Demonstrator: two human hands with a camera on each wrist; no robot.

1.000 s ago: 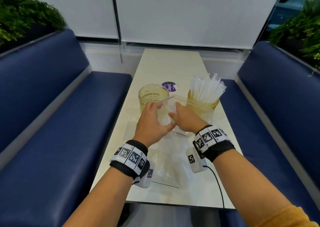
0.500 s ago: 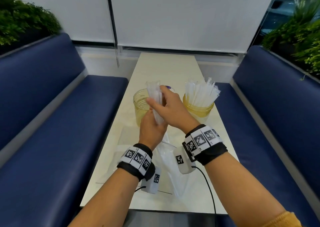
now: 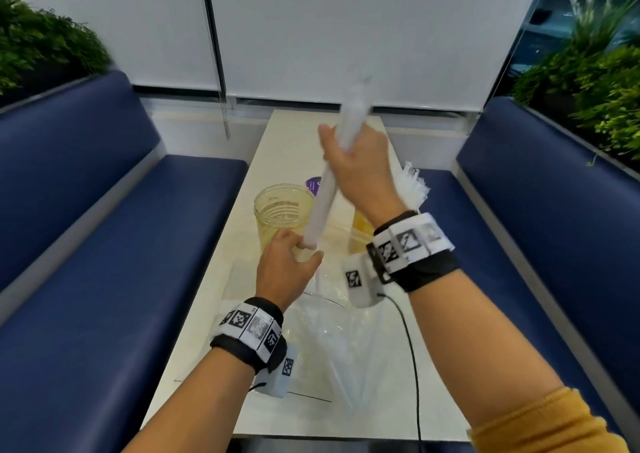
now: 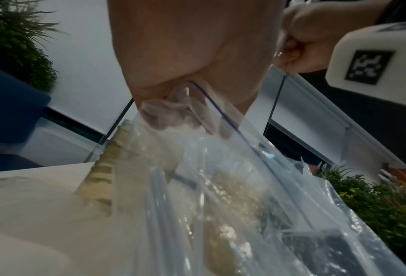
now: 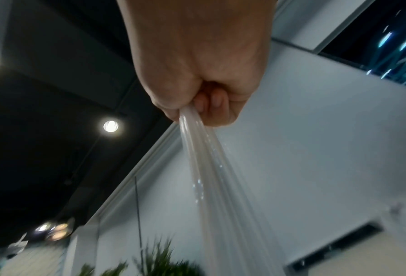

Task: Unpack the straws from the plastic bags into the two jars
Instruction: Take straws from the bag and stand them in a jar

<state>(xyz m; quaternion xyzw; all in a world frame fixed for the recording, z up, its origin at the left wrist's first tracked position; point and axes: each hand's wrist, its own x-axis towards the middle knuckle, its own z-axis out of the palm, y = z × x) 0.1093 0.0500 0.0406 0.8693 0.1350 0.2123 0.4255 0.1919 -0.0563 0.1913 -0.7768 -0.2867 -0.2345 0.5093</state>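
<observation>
My right hand point(image 3: 346, 148) is raised over the table and grips a bundle of white straws point(image 3: 329, 189) in its fist; in the right wrist view the straw bundle point(image 5: 211, 168) slants away from the curled fingers point(image 5: 211, 101). The bundle's lower end reaches down to my left hand point(image 3: 301, 252), which holds the mouth of a clear plastic bag point(image 4: 244, 186) at its blue zip line. An empty yellowish jar point(image 3: 282, 210) stands just beyond the left hand. A second jar point(image 3: 360, 226), filled with straws point(image 3: 414, 182), is partly hidden behind my right wrist.
Crumpled clear bags point(image 3: 329, 342) lie on the white table point(image 3: 207, 331) near its front edge. A purple sticker point(image 3: 312, 183) sits behind the jars. Blue benches point(image 3: 104, 245) flank the table on both sides. A black cable point(image 3: 412, 348) runs from my right wrist.
My right hand has drawn the straw bundle upward, well above the jars. My left hand has stayed low at the bag's mouth.
</observation>
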